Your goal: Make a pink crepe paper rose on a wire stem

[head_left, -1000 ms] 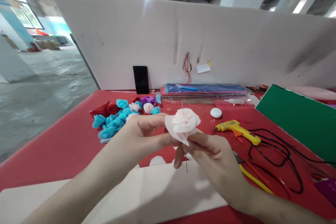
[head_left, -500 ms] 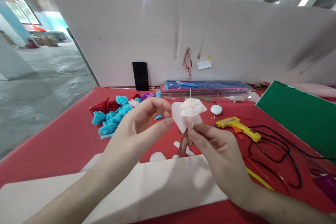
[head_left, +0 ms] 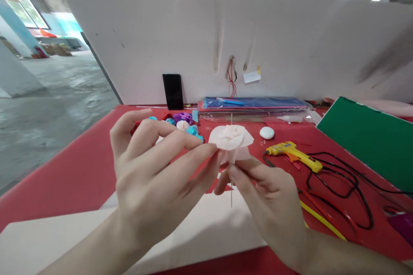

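A pale pink paper flower (head_left: 232, 135) stands upright over the table, with a thin wire (head_left: 231, 195) running up through it and out below. My right hand (head_left: 264, 193) pinches the flower's base between thumb and fingers. My left hand (head_left: 161, 176) has its index finger and thumb closed on the left edge of an outer petal, while its other fingers fan out to the left. Behind that hand lie finished-looking paper flowers in blue (head_left: 195, 132), purple (head_left: 182, 117) and pale pink (head_left: 182, 125), partly hidden by it.
A yellow glue gun (head_left: 294, 154) with a black cord lies at right, near a white oval object (head_left: 266, 132). A green board (head_left: 371, 142) is at far right. A phone (head_left: 173, 91) leans on the white panel. White sheet (head_left: 200, 236) lies in front.
My left hand has moved right and turned over, going from apart to pinching the petal edge. The petal there now curls outward and lower. My right hand keeps its hold on the base.
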Motion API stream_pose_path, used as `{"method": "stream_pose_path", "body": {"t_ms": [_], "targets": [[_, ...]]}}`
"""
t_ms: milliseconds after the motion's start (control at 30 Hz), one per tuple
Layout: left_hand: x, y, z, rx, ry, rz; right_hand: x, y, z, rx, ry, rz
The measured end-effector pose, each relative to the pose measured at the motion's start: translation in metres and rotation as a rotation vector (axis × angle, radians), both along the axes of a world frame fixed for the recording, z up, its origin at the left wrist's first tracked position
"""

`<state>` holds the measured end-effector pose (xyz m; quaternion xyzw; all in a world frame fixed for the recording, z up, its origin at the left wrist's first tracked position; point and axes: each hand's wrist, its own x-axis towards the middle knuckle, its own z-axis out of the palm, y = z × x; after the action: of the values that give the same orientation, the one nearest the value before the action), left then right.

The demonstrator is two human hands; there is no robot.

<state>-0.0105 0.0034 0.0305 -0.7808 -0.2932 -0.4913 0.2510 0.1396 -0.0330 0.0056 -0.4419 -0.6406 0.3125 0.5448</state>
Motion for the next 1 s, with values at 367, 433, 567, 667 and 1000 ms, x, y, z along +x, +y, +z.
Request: {"method": "stream_pose_path", "body": {"t_ms": [367,433,567,667,1000], "targets": [[0.0,-0.004,0.0,-0.071,0.015,-0.021,-0.009,-0.002,-0.009,0.132,0.024,-0.096],[-0.001,-0.005,0.0,-0.099,0.042,-0.021,-0.009,-0.002,-0.009,0.138,0.023,-0.098],[0.0,-0.006,0.002,-0.077,0.053,-0.021,-0.009,-0.003,-0.011,0.156,0.013,-0.107],[0.001,-0.006,0.003,-0.068,0.057,-0.009,-0.008,-0.003,-0.011,0.159,0.009,-0.106],[-0.003,-0.006,0.002,-0.017,0.101,-0.021,-0.009,-0.003,-0.01,0.151,0.044,-0.074]]}}
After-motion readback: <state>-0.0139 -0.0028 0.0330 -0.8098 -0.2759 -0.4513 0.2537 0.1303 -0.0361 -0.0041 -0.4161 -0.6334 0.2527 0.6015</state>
